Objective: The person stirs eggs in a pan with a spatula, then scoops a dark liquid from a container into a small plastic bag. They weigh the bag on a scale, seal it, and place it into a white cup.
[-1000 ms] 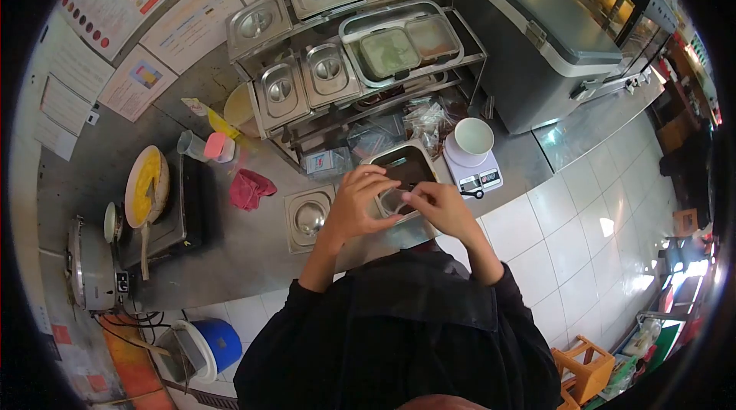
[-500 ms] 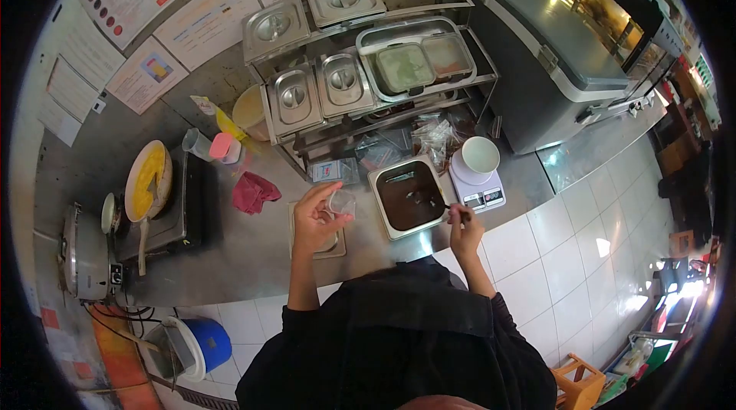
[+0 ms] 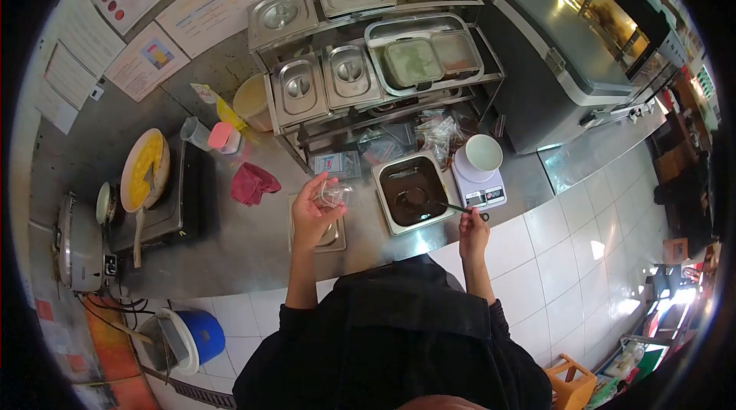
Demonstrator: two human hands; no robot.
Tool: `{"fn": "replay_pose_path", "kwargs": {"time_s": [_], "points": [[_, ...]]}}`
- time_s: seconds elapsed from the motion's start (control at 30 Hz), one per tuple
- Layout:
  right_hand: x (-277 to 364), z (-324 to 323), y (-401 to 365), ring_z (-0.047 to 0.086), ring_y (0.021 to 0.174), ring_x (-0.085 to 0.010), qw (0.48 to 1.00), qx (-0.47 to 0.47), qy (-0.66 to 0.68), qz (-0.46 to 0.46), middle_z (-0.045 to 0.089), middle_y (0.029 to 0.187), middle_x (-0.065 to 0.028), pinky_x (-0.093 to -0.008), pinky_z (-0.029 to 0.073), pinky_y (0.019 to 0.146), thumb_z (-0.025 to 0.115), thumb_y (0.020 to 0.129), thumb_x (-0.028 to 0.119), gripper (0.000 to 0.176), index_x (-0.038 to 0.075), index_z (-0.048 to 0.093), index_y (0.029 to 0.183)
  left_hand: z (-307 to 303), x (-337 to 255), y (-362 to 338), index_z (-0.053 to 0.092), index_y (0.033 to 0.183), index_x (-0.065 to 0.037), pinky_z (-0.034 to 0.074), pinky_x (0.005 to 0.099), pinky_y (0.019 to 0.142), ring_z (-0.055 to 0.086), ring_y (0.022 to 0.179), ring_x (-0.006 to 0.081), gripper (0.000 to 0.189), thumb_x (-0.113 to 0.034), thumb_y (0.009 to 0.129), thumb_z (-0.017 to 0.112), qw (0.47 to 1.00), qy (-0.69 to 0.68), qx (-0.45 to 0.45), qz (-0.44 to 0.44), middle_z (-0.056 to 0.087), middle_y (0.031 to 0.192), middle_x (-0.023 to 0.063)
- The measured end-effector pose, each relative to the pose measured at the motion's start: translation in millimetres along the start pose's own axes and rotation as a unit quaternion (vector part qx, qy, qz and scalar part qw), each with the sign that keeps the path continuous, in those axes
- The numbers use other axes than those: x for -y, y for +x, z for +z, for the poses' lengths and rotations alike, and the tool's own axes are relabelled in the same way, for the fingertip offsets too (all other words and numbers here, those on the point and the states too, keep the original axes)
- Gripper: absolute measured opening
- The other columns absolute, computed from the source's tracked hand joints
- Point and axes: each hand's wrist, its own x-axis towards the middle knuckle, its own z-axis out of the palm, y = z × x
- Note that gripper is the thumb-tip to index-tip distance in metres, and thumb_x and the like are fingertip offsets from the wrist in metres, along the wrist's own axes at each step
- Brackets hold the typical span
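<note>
My left hand (image 3: 310, 218) holds a small clear plastic cup (image 3: 336, 195) between thumb and fingers, above the counter and left of a steel pan (image 3: 378, 199). Dark brown sauce (image 3: 406, 178) fills part of that pan. At the pan's right side, my right hand (image 3: 474, 237) is closed on the black handle of a ladle (image 3: 458, 208). The ladle's round bowl dips into the sauce. Below my left hand lies a steel lid (image 3: 331, 240), partly covered by the hand.
A white kitchen scale (image 3: 481, 185) bearing a white bowl (image 3: 484, 153) stands right of the pan. Behind it, a steel rack (image 3: 307, 125) holds lidded pans. A red cloth (image 3: 254, 183) and a frying pan (image 3: 143, 172) with yellow food are to the left.
The ladle's bowl has come into view in the sauce, and its handle now reaches over the pan's right rim. My right hand has moved slightly right and down; the cup has tilted.
</note>
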Motion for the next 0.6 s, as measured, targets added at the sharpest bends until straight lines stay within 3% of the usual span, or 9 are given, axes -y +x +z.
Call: {"fn": "replay_pose_path", "kwargs": {"time_s": [0.27, 0.37, 0.47, 0.6], "points": [[42.7, 32.8, -2.6, 0.053, 0.062, -0.0083, 0.997, 0.046, 0.043, -0.045, 0.06, 0.074, -0.0047, -0.0187, 0.039, 0.054, 0.056, 0.094, 0.018, 0.022, -0.003, 0.058, 0.098, 21.0, 0.7, 23.8, 0.051, 0.125, -0.001, 0.052, 0.0219, 0.062, 0.066, 0.076, 0.0138, 0.066, 0.002, 0.066, 0.079, 0.991, 0.098, 0.076, -0.048, 0.058, 0.122, 0.0114], [64.8, 59.0, -7.6, 0.053, 0.062, -0.0077, 0.994, 0.059, 0.054, -0.07, 0.059, 0.073, -0.0037, -0.0176, 0.04, 0.054, 0.055, 0.094, 0.017, 0.02, -0.002, 0.059, 0.098, 48.5, -7.1, 41.7, 0.055, 0.121, -0.001, 0.052, 0.0229, 0.059, 0.067, 0.073, 0.0136, 0.062, -0.002, 0.065, 0.081, 0.972, 0.201, 0.122, -0.018, 0.06, 0.119, 0.0114], [82.8, 77.0, -9.1, 0.056, 0.064, -0.0074, 0.993, 0.057, 0.067, -0.084, 0.059, 0.074, -0.0026, -0.0168, 0.044, 0.057, 0.055, 0.094, 0.016, 0.018, -0.001, 0.059, 0.097, 65.0, 3.8, 62.2, 0.056, 0.121, -0.003, 0.052, 0.0231, 0.064, 0.067, 0.076, 0.0132, 0.062, -0.005, 0.064, 0.082, 0.956, 0.241, 0.164, -0.036, 0.06, 0.119, 0.0107], [97.6, 90.5, -13.7, 0.058, 0.066, -0.0071, 0.981, 0.113, 0.088, -0.127, 0.06, 0.077, -0.0024, -0.0164, 0.046, 0.059, 0.055, 0.094, 0.015, 0.016, -0.001, 0.059, 0.096, 94.4, 2.8, 78.5, 0.058, 0.116, 0.0, 0.051, 0.0235, 0.063, 0.067, 0.074, 0.0126, 0.059, -0.011, 0.063, 0.084, 0.942, 0.268, 0.201, -0.032, 0.066, 0.107, 0.0101]]}}
